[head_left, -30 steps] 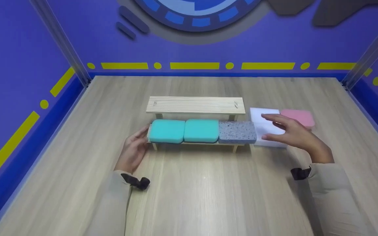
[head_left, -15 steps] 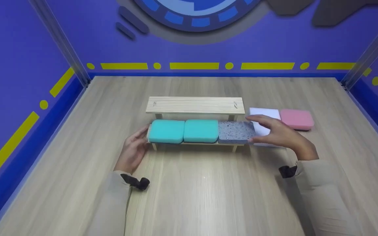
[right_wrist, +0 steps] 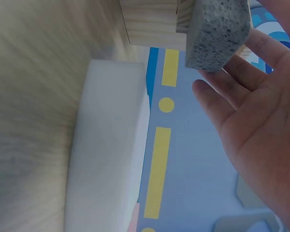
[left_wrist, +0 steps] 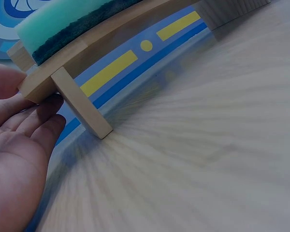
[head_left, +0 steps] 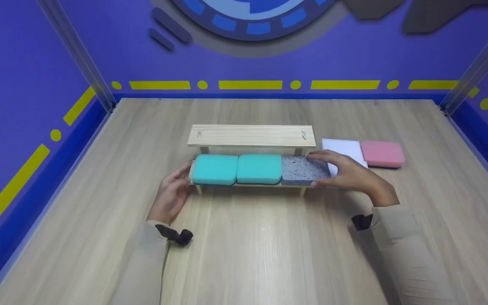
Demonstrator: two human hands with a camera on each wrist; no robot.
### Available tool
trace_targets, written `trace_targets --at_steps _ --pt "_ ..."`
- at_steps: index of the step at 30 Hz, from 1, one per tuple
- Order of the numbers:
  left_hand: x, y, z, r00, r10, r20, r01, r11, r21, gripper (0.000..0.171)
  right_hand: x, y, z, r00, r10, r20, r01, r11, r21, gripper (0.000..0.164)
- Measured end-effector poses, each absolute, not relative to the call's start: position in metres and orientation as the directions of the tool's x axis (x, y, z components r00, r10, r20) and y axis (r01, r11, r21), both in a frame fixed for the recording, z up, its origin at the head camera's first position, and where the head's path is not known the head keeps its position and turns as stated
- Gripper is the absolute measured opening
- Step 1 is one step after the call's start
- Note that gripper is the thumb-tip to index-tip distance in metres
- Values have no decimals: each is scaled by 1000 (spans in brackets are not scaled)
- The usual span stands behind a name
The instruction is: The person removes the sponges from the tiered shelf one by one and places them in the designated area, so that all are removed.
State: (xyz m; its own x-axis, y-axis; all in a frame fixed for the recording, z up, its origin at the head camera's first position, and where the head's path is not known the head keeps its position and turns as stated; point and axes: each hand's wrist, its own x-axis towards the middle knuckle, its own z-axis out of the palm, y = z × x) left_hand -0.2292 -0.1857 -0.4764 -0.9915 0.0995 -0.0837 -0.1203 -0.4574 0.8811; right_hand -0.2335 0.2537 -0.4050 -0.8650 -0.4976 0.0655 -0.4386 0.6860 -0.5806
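Note:
A two-level wooden rack (head_left: 252,135) stands mid-table. Along its front plank (left_wrist: 75,54) lie two teal sponges, the left sponge (head_left: 215,169) and the middle sponge (head_left: 259,168), followed by a grey, pitted pumice stone (head_left: 301,169) at the right end. My left hand (head_left: 172,192) grips the plank's left end, its thumb at the front edge and the other fingers underneath. With thumb in front and fingers behind, my right hand (head_left: 350,176) holds the pumice stone, which juts past the plank. The right wrist view shows the stone's pitted end between the fingers (right_wrist: 246,72).
Right of the rack, a white foam block (head_left: 341,146) lies on the table (head_left: 235,245), partly under my right hand. A pink sponge (head_left: 382,153) with a dark underside sits against it. Blue-purple panels (head_left: 252,63) wall the back and sides.
My right hand has moved left from over the white block to the pumice stone and closed around its end. The left hand has stayed at the plank's end.

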Motion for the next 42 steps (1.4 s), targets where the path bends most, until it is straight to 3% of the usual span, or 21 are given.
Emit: trace_targets --at_steps 28,42 --pt "-228 -186 -475 -992 108 -57 -101 -463 881 58 -233 248 -406 -885 -466 13 -392 728 -563 72" --pt "-228 -186 -477 -991 115 -68 -115 -473 874 60 -233 250 -408 -874 -482 65 -434 712 -552 69"
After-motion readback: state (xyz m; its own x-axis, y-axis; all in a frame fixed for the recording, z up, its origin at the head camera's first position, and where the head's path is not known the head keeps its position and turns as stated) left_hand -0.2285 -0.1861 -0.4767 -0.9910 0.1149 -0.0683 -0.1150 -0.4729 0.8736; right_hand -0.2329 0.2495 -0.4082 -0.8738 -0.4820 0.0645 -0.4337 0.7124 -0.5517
